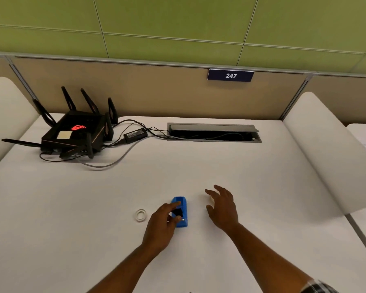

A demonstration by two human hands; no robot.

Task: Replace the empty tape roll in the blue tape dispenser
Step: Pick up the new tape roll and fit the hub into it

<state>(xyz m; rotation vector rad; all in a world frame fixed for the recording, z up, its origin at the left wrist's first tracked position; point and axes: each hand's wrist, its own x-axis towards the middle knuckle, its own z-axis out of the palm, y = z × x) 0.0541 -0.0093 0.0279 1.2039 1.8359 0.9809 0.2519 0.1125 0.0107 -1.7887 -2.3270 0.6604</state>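
A small blue tape dispenser [182,210] stands on the white table [199,166] near its front middle, with a dark opening on top. My left hand [163,225] rests on its left side, index finger on the top and thumb near the lower end. A clear tape roll [140,215] lies flat on the table just left of that hand, apart from it. My right hand [222,206] hovers to the right of the dispenser with fingers spread, holding nothing I can see. A small pale thing shows under its fingers, too hidden to tell.
A black router [76,132] with several antennas sits at the back left, its cables running past a power brick [135,134] into an open cable tray [213,133] at the back. White curved side panels [325,153] flank the desk.
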